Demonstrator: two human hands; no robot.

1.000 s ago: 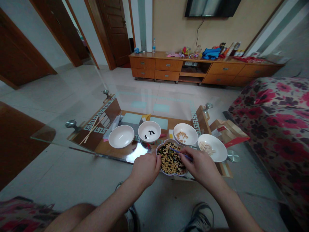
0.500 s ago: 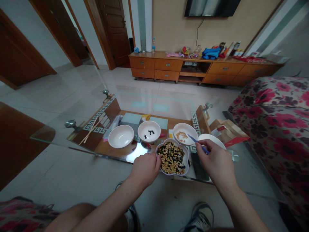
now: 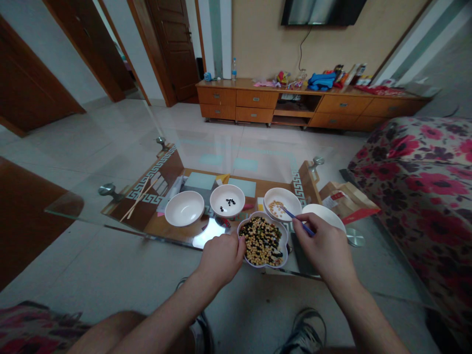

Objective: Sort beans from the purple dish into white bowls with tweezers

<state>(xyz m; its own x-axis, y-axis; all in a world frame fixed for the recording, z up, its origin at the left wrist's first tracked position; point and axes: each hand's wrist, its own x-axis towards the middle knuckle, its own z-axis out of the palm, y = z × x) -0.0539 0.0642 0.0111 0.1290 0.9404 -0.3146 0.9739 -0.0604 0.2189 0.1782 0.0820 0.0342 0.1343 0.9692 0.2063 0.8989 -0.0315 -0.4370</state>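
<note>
My left hand point(image 3: 223, 256) is closed on the left rim of a scalloped bowl point(image 3: 284, 239) at the table's front edge. Mixed yellow, black and green beans point(image 3: 260, 243) fill most of it. In my right hand point(image 3: 324, 243) is a pair of blue tweezers point(image 3: 299, 223), pinched between thumb and fingers. Their tips reach into a round white bowl point(image 3: 292, 195) that holds several yellow beans point(image 3: 276, 208). Another white bowl point(image 3: 236, 191) contains several black beans point(image 3: 230, 202). Farther left stands an empty white bowl point(image 3: 184, 209). My right hand partly covers a fourth white bowl point(image 3: 329, 213).
All bowls stand on a glass table point(image 3: 136, 228) with a wooden lower shelf. Wooden chopsticks point(image 3: 138, 200) lie at the left. A dark phone-like slab point(image 3: 304, 255) is under my right hand. A paper bag point(image 3: 350, 199) and a flowered sofa point(image 3: 424, 196) are to the right.
My right hand has shifted slightly left, bringing the tweezers' tips lower and farther into the bowl of yellow beans. My left hand keeps its place on the scalloped bowl.
</note>
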